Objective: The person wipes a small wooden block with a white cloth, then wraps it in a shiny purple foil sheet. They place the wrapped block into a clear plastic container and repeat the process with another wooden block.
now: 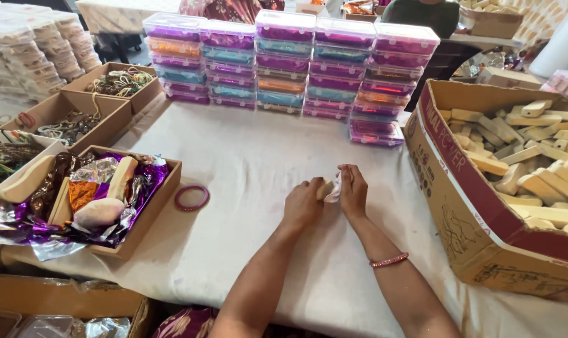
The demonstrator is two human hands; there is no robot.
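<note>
Left hand [303, 203]: fingers curled shut around a small pale wooden block [324, 188], which shows only at its right end.

Right hand [353, 191]: fingers bent and pinched on a scrap of white crinkled paper [334, 187], pressed against the same block. A pink beaded bracelet [389, 260] sits on this wrist. The two hands meet just above the table [253, 169], which is covered in a plain, slightly creased cream cloth.

Block: light tan, smooth, squared; mostly hidden between the hands, so its full shape cannot be told.

To the right of the fingers: a large brown cardboard box [478, 213] with a red band, its flap open, heaped with pale wooden blocks [528, 156] of the same tan colour, oblong and loosely piled.

To the left of the fingers: a pink bangle [192, 198], round and thin, lying flat on the cloth, apart from the hands. Beyond it, a shallow cardboard tray [152, 216] holds shiny purple, orange and silver foil wrappers and a few long rounded wooden pieces. Further trays [77, 106] past it hold tangled mixed bangles.

Beyond the fingers, at the far table edge: stacked clear plastic boxes [290, 62], lidded, rectangular, with purple, teal and orange contents, standing in several columns. Nothing lies between them and the hands.

Far left corner: stacks of clear packets [40, 50], detail too small to tell.
</note>
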